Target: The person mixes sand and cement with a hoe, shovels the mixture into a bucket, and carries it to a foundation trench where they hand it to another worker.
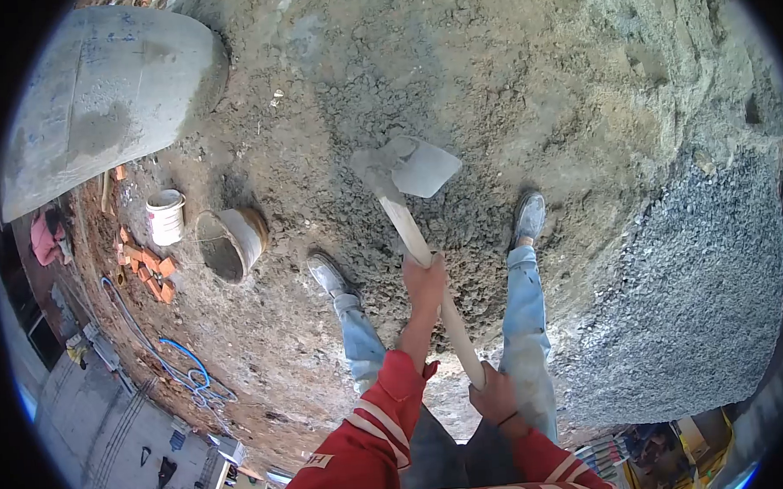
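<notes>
Both hands grip the wooden handle of a hoe [408, 228]. My left hand [425, 282] is closed around the handle partway up, and my right hand [494, 396] is wrapped round it near its upper end. The hoe's grey metal blade [427, 168] is at a patch of dark, wet, lumpy mix [359, 106] on the ground, ahead of my feet. More of this mix lies between my two shoes [330, 273], which are spread apart.
On the left stand a white bucket [166, 218] and a tipped bucket coated in mortar [250, 237]. Orange bricks [148, 266] and a blue hose [187, 354] lie nearby. A large concrete pipe [140, 81] is at upper left. Gravel [682, 293] is heaped on the right.
</notes>
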Demonstrator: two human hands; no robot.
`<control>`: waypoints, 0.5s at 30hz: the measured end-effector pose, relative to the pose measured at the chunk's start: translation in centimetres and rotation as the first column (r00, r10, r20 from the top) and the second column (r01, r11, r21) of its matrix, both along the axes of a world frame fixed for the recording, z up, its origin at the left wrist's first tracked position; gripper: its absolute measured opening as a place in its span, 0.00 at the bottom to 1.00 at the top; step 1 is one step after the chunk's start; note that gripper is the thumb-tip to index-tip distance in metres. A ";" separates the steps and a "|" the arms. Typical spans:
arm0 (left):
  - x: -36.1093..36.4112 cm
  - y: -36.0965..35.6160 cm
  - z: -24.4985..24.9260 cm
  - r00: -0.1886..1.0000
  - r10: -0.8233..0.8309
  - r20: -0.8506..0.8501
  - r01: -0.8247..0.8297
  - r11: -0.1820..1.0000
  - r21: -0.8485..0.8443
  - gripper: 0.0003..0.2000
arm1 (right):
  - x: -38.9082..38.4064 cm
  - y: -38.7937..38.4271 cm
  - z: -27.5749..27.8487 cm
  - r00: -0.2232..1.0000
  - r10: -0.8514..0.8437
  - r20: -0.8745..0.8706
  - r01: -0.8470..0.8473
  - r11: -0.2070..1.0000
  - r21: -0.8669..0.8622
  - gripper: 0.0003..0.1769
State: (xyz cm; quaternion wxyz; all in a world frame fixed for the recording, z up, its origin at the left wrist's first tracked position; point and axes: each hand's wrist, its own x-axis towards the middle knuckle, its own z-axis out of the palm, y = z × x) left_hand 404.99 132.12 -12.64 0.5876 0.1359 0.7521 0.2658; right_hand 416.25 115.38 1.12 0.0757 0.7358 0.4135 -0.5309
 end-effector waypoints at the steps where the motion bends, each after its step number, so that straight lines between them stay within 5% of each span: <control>1: 0.1 3.3 -1.5 1.000 0.006 0.019 -0.008 0.997 0.074 0.13 | 0.2 1.7 -3.5 0.999 -0.039 0.004 0.039 0.995 0.087 0.20; 3: 0.6 11.3 -3.0 0.997 -0.011 0.081 -0.005 0.982 0.191 0.16 | 0.4 7.8 -9.8 0.990 -0.075 -0.121 0.108 0.949 0.295 0.21; 7: -0.8 21.7 -18.2 0.884 -0.237 -0.402 0.383 0.861 0.335 0.14 | -1.9 17.5 -17.2 0.870 -0.309 -0.384 0.383 0.915 0.130 0.18; 8: -0.9 22.0 -19.3 0.879 -0.248 -0.407 0.395 0.858 0.329 0.14 | -3.2 17.6 -17.2 0.864 -0.320 -0.390 0.393 0.911 0.124 0.18; 10: -1.2 21.9 -20.5 0.697 -0.529 -0.484 0.599 0.801 -0.014 0.13 | -5.0 17.1 -16.9 0.764 -0.524 -0.376 0.557 0.830 -0.026 0.15; 13: -0.8 17.5 -20.3 0.721 -0.572 -0.391 0.549 0.816 -0.182 0.25 | -5.2 12.2 -15.7 0.731 -0.575 -0.367 0.597 0.800 -0.063 0.14; 15: -0.3 13.7 -15.4 0.695 -0.598 -0.398 0.537 0.801 -0.266 0.24 | -5.3 9.5 -13.1 0.711 -0.603 -0.361 0.587 0.792 -0.167 0.16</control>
